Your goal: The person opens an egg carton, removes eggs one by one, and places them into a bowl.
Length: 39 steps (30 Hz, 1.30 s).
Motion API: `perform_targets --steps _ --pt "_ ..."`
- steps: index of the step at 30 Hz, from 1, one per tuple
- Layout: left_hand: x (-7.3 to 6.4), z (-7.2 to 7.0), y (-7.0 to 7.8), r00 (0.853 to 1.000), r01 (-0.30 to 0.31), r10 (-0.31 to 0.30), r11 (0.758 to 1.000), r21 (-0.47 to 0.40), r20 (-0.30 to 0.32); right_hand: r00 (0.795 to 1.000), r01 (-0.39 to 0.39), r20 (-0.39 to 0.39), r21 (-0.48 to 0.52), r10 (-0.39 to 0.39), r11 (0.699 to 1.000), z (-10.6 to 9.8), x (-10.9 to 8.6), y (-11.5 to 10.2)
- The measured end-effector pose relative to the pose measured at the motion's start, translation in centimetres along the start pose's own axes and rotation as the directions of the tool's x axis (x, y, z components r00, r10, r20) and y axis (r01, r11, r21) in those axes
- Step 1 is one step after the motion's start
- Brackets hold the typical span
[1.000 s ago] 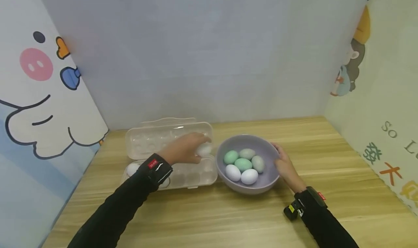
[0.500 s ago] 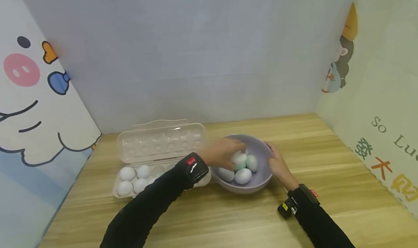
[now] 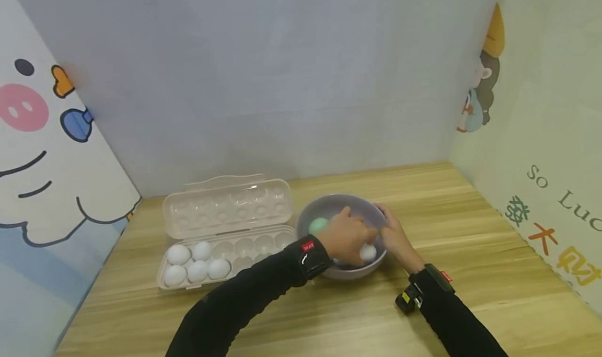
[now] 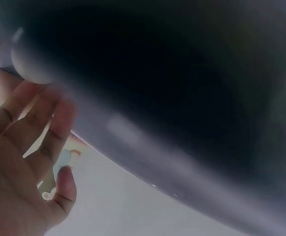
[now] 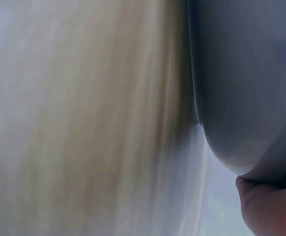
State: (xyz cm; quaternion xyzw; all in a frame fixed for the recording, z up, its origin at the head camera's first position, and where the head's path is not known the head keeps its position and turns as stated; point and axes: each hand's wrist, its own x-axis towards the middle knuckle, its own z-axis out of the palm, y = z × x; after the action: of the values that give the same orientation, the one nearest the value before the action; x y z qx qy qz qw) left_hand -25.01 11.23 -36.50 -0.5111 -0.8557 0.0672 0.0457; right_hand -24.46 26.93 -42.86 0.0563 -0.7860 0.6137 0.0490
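The left hand (image 3: 347,238) reaches into a grayish-purple bowl (image 3: 342,275), palm down, from the left side of the rim. Its fingertips and thumb are set round a white egg (image 3: 368,253) near the front right of the bowl interior. The pressure of this grip cannot be told. In the left wrist view the little finger stands apart from the other fingers.

The right hand (image 3: 396,237) grips the right side of the bowl rim. The right wrist view shows the tip of a digit pressed against the edge of the bowl.

A green egg (image 3: 318,225) lies in the left part of the bowl, beside the left hand. The left hand and wrist cover much of the remaining interior.

A translucent plastic egg carton (image 3: 263,244) stands to the left of the bowl, just beside it. Its lid (image 3: 226,205) is open and leans toward the rear panel (image 3: 263,95). Five white eggs (image 3: 197,271) sit at the left end of the carton: two in the rear row, three in the front row. The left sleeve (image 3: 249,286) crosses in front of the right end of the carton. Bowl and carton rest on a wood-grain tabletop (image 3: 301,320).
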Motion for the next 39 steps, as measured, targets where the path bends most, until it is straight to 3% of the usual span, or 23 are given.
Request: perform_targets --steps 6,13,16,25,29,33,36,39 --pt "0.6 0.3 0.5 0.999 0.029 -0.03 0.998 0.055 0.025 1.0 -0.004 -0.001 -0.017 0.004 1.0 0.0 0.0 -0.2" --pt "1.0 1.5 0.8 1.0 0.002 -0.003 0.987 0.162 0.007 1.0 -0.011 -0.002 -0.001 0.011 1.0 0.0 0.1 -0.4" --pt "0.9 1.6 0.8 1.0 0.013 -0.017 0.982 0.186 0.021 1.0 -0.019 0.0 0.004 0.019 1.0 0.0 0.2 -0.4" --pt "-0.5 1.1 0.4 0.998 0.038 -0.044 0.989 0.143 0.038 1.0 -0.007 0.004 -0.003 0.007 1.0 0.2 0.0 -0.1" --pt "-2.6 -0.7 -0.9 0.997 0.067 -0.069 0.994 0.081 0.022 1.0 -0.018 0.015 -0.001 0.018 1.0 0.2 -0.2 -0.1" --pt "-6.3 -2.9 -3.3 0.991 0.126 -0.127 0.992 -0.03 -0.044 1.0 -0.019 0.014 -0.014 0.02 1.0 0.2 -0.3 -0.3" --pt "-10.1 -3.3 -5.7 0.971 0.218 -0.226 0.97 -0.104 -0.075 1.0 -0.013 0.009 -0.031 0.014 0.999 0.2 -0.3 -0.4" --pt "-14.5 -3.0 -8.2 0.943 0.31 -0.322 0.943 -0.124 -0.088 1.0 -0.019 0.009 -0.04 0.019 0.999 0.2 -0.3 -0.4"
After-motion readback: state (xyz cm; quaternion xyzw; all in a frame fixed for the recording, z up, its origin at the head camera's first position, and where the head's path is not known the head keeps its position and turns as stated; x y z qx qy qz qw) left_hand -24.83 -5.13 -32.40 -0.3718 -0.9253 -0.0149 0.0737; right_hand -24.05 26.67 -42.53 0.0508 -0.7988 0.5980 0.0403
